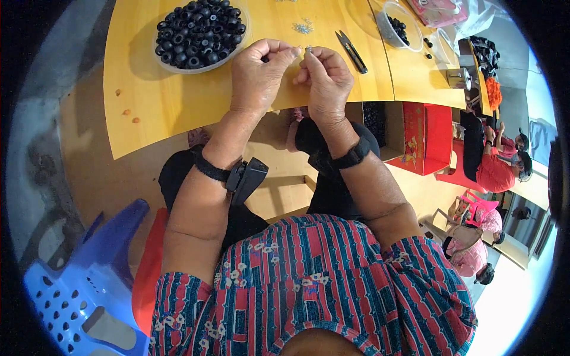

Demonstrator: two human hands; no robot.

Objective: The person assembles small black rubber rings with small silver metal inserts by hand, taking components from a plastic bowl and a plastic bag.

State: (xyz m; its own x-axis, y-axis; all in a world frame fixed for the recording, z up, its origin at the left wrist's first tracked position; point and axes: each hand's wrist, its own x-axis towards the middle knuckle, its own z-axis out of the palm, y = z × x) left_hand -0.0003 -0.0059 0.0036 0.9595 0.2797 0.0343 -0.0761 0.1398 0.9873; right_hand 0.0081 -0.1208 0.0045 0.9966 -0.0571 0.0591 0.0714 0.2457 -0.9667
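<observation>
My left hand (256,74) is closed in a pinch over the table's front part, thumb and forefinger together. A bit of black shows in the curl of its fingers; what the fingertips hold is too small to name. Beside it, my right hand (325,80) pinches a tiny clear piece (308,50) close to the left fingertips. Just beyond the hands lies a small heap of clear pieces (303,26). To the left stands a clear round tub (196,70) full of black, hollow, rounded parts (200,34). Black thread snips (351,52) lie right of my right hand.
The yellow table (139,113) ends in front of my lap. At the back right are a clear tub (386,41) with black parts and a metal cup (458,79). Below stands a red carton (424,139). A blue plastic chair (89,285) is at left; several people sit at right.
</observation>
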